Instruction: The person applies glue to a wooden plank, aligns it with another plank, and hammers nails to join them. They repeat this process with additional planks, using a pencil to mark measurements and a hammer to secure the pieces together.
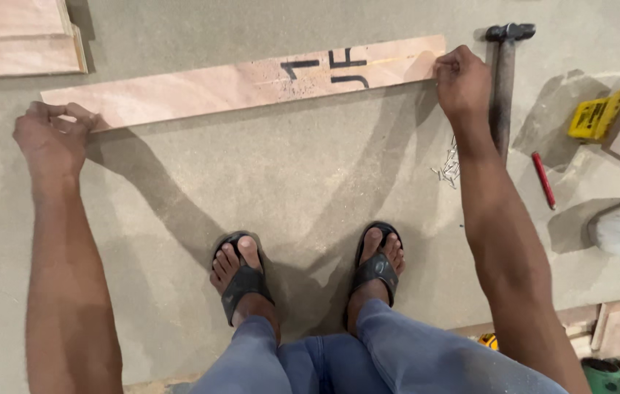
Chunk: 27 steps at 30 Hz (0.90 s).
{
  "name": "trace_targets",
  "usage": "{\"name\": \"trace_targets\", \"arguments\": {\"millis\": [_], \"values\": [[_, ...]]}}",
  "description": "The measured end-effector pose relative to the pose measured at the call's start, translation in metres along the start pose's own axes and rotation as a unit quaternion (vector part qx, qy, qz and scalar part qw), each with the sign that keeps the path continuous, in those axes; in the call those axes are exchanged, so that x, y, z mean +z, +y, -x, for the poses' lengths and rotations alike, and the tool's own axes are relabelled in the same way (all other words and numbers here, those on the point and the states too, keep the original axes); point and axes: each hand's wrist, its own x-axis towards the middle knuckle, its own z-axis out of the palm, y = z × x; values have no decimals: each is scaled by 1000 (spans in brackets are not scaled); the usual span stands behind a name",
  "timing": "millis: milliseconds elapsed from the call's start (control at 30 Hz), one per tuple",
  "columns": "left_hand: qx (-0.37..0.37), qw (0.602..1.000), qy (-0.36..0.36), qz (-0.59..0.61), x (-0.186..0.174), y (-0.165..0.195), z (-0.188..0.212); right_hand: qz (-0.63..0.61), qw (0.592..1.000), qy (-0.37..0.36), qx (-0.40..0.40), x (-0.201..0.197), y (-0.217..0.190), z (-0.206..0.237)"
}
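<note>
1. My left hand (pixel 51 138) pinches the plywood strip's (pixel 252 80) end at nine o'clock, fingers curled on its corner.
2. My right hand (pixel 462 80) grips the other end at two o'clock.
3. A hammer (pixel 503 80) lies just beside my right hand, with nails (pixel 447 169) near my wrist.

Black stencilled markings (pixel 333 67) on the long plywood strip (pixel 200 86), toward its right end. Small yellow rectangular case with a dark label (pixel 599 114) at far right on the floor, tilted, beside a wooden block.
</note>
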Motion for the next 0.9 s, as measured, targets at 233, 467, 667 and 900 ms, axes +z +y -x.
{"name": "trace_targets", "arguments": {"millis": [233, 467, 667, 900], "values": [[-69, 994, 7, -90, -7, 19, -19, 1, 999, -15, 37, 1, -8, -17], [-96, 953, -104, -269, -10, 23, -28, -82, 991, -27, 102, 6, -8, -16], [-133, 962, -78, -226, -9, 25, -26, -49, 996, -5, 72, 8, -6, -14], [-116, 984, -30, -130, -7, 20, -21, -59, 995, -28, 82, 6, -1, -15]]}}
